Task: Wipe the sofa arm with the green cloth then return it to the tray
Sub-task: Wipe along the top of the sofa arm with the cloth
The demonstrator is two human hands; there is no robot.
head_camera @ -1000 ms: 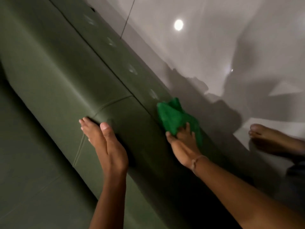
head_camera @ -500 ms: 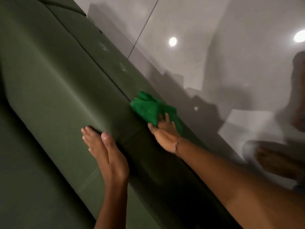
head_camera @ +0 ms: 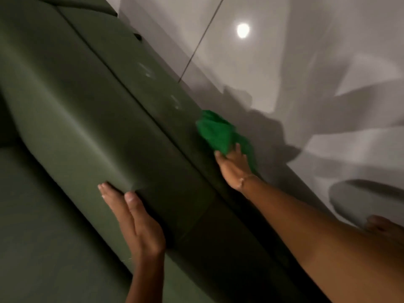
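The dark olive sofa arm point(head_camera: 91, 119) runs diagonally from upper left to lower right. A bright green cloth point(head_camera: 216, 132) lies bunched on the arm's outer side, and my right hand point(head_camera: 234, 167) presses on its near end with the fingers wrapped into the fabric. My left hand point(head_camera: 133, 217) rests flat on the inner side of the arm, fingers straight and together, holding nothing. A few pale smudges point(head_camera: 175, 101) show on the arm beyond the cloth. No tray is in view.
A glossy pale tiled floor point(head_camera: 284, 62) lies to the right of the sofa, with a lamp reflection point(head_camera: 243, 30) and dark shadows. My bare foot point(head_camera: 380, 226) is at the lower right edge. The sofa seat point(head_camera: 43, 248) fills the lower left.
My right hand has slid the green cloth further along the sofa arm, away from me. My left hand has stayed flat on the arm's inner side. The camera view has shifted.
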